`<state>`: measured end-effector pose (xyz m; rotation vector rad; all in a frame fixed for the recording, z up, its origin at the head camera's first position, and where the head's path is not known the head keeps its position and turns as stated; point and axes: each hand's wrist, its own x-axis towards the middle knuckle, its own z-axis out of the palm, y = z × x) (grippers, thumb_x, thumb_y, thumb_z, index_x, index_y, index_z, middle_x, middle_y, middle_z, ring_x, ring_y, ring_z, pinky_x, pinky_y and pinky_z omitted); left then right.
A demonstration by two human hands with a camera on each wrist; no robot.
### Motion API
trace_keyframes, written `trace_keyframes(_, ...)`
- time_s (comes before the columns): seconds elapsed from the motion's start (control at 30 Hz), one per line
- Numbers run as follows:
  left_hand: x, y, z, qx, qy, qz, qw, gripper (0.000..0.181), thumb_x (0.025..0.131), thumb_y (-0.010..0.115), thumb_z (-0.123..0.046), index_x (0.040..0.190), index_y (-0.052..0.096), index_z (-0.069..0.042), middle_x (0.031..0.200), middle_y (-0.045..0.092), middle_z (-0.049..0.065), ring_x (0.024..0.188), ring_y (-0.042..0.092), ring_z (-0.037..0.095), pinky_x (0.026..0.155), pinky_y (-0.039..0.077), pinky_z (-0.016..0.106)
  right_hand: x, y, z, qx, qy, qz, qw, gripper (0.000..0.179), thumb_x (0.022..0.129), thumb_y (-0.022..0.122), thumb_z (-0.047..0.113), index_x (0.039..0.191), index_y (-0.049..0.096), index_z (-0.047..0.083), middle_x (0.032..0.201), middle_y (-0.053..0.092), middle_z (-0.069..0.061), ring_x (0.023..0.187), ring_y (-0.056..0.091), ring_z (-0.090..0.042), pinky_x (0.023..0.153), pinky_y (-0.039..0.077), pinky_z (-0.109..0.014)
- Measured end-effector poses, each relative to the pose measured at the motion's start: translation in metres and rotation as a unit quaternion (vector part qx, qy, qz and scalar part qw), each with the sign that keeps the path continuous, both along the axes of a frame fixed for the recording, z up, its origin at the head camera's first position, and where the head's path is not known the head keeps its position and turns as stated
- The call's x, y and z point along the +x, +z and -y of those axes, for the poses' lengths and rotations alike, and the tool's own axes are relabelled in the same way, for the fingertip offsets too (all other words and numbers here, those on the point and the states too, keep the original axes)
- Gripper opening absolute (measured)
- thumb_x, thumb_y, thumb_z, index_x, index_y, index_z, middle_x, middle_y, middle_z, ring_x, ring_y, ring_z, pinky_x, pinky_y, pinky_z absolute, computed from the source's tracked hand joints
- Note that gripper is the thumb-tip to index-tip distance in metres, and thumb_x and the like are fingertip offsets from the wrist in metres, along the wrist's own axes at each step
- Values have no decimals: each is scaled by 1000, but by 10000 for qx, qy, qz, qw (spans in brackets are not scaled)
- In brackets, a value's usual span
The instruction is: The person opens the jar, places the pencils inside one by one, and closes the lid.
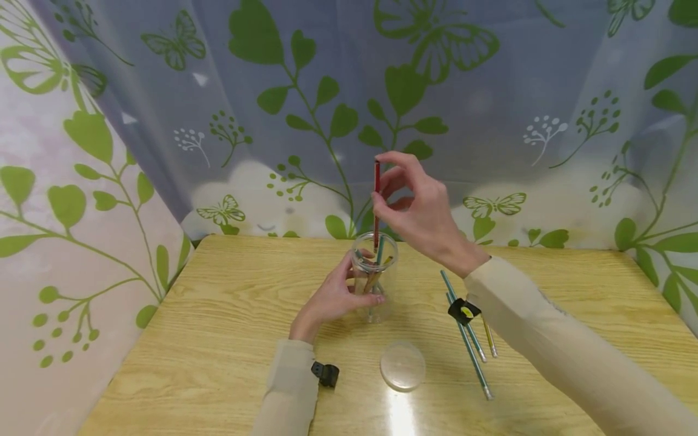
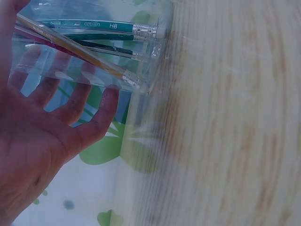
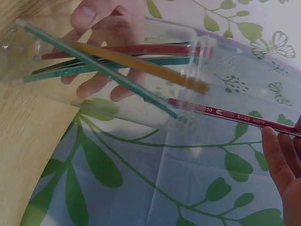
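A clear jar (image 1: 374,267) stands upright on the table, and my left hand (image 1: 335,295) grips it from the left with thumb and fingers around its wall. Between thumb and fingertips, my right hand (image 1: 422,209) pinches a red pencil (image 1: 377,181) held upright above the jar. The pencil's lower end, with the eraser, is inside the jar's mouth in the right wrist view. Several pencils lean in the jar: teal ones (image 3: 103,70), a yellow one (image 3: 155,68) and another red one (image 3: 141,50). Their eraser ends rest near the jar's bottom in the left wrist view.
A round clear lid (image 1: 403,366) lies flat in front of the jar. Two teal pencils (image 1: 472,348) and a yellow pencil (image 1: 489,336) lie to the right, partly under my right forearm. A leaf-patterned cloth (image 1: 305,181) hangs behind the wooden table (image 1: 218,363).
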<state>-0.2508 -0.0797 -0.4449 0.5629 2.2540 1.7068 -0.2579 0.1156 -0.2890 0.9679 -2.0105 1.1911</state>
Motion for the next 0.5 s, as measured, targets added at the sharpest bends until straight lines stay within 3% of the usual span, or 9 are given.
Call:
trace_keyframes(0.23,0,0,0,-59,37,-103,9999,77,82,88,-26,142,44,-42,139,57,-6,129,55,24,97,54,46,-5,-10,0,342,7,231,9991,54,88,69,-7,137,51,2,95,70,-14,80,70,-20,64,60,-27)
trace_keyframes(0.5,0,-1,1,-70,8,-58,10000,77,83,87,-27,144,43,-39,138,58,-4,129,55,25,97,54,46,-6,-24,-1,833,73,448,9955,49,88,69,-6,132,48,2,94,73,-14,76,71,-20,67,61,-35)
